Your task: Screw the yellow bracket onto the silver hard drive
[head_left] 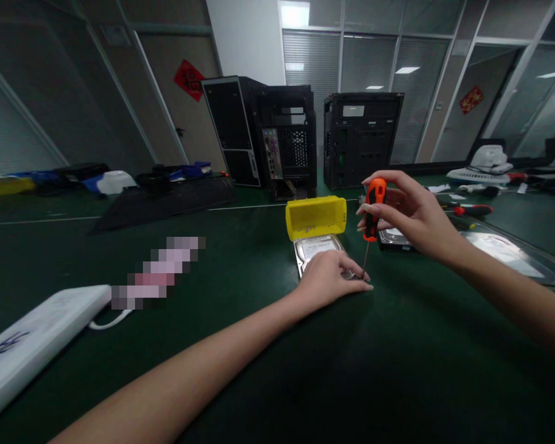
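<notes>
An orange and black screwdriver [375,209] stands nearly upright in my right hand [409,213], its fingers closed round the handle. The screwdriver's tip points down at the near right corner of a silver hard drive [320,246]. Over the drive's near part lies my left hand [330,277], with thumb and forefinger on either side of the tip, gripping the drive's edge. Just behind the drive a yellow bin [317,219] rests on its side, with a few tiny bits inside. Whatever the tip touches is too small to make out.
Two black computer cases [287,142] [364,139] stand at the back. Another hard drive [395,239] lies beyond my right hand. A red and black tool [473,210] and a clear bag [509,256] are at right, a white box [41,336] at left, a black mat [166,206] behind.
</notes>
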`<state>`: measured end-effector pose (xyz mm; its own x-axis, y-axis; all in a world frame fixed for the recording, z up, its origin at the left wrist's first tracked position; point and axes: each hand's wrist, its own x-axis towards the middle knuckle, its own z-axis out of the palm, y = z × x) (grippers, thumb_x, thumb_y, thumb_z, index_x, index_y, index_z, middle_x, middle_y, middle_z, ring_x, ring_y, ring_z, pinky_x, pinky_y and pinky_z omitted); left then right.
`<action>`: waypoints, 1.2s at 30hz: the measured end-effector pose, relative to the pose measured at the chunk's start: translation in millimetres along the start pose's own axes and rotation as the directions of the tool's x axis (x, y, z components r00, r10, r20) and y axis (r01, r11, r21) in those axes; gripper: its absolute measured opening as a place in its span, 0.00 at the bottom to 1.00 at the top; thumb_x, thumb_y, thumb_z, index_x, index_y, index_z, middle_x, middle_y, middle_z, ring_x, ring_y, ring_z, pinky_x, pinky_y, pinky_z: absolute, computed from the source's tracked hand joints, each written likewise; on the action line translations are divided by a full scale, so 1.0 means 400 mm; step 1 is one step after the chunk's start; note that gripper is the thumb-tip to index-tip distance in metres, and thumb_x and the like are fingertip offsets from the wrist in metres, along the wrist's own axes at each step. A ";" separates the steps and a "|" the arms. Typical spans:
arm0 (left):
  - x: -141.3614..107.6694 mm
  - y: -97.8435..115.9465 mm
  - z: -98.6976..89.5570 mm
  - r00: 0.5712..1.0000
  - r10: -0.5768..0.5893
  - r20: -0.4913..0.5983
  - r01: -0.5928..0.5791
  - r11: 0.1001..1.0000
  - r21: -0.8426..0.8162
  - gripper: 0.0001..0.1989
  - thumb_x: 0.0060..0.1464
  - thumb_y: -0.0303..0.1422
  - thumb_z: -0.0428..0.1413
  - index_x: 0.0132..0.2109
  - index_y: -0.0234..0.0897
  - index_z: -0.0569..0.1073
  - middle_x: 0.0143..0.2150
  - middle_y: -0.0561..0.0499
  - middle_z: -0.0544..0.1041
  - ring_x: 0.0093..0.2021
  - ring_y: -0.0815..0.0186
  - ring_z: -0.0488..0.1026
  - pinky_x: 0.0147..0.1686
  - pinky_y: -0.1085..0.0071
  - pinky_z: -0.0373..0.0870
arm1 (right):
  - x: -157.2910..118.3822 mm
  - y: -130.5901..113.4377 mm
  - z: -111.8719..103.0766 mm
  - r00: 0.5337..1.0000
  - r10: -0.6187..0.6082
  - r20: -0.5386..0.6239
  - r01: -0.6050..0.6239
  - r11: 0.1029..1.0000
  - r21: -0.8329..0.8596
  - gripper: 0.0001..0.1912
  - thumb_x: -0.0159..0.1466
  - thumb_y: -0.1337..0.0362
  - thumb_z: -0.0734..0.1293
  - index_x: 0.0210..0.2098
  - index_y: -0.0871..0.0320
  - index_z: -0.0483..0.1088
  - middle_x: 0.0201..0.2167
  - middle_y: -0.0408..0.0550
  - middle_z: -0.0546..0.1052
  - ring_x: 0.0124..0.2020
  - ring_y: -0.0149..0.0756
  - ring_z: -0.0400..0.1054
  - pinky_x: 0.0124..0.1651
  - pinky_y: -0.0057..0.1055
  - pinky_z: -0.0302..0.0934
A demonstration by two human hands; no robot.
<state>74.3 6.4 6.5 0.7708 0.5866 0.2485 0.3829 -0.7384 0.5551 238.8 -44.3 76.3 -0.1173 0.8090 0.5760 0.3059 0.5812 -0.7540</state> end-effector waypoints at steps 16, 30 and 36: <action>-0.002 0.013 -0.005 0.999 -0.047 0.007 0.047 0.999 -0.013 0.14 0.46 0.43 0.55 0.36 0.39 0.77 0.32 0.50 0.74 0.33 0.65 0.66 0.27 0.72 0.56 | 0.007 0.019 -0.001 0.999 0.000 -0.043 -0.001 1.000 -0.009 0.19 0.54 0.65 0.65 0.45 0.52 0.59 0.34 0.44 0.70 0.33 0.33 0.68 0.25 0.25 0.65; -0.005 0.025 0.000 1.000 -0.009 -0.030 0.014 0.986 0.164 0.14 0.47 0.43 0.55 0.37 0.42 0.76 0.29 0.51 0.71 0.33 0.63 0.67 0.30 0.71 0.58 | 0.001 -0.016 0.012 0.999 -0.008 0.038 0.006 0.998 0.057 0.18 0.54 0.65 0.65 0.44 0.51 0.60 0.34 0.43 0.68 0.30 0.31 0.68 0.34 0.33 0.67; -0.009 0.023 0.003 0.999 0.030 -0.041 -0.021 0.981 0.191 0.14 0.49 0.44 0.52 0.37 0.42 0.76 0.30 0.51 0.72 0.33 0.63 0.67 0.31 0.71 0.58 | 0.005 0.001 0.029 1.000 -0.001 0.023 -0.003 0.981 0.193 0.12 0.57 0.63 0.62 0.39 0.51 0.56 0.30 0.41 0.64 0.26 0.28 0.64 0.30 0.30 0.65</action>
<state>75.3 -2.8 9.8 0.7603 0.5776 0.2971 0.4567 -0.8007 0.3878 227.5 -41.3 73.6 -0.1394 0.8102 0.5694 0.1179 0.5845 -0.8028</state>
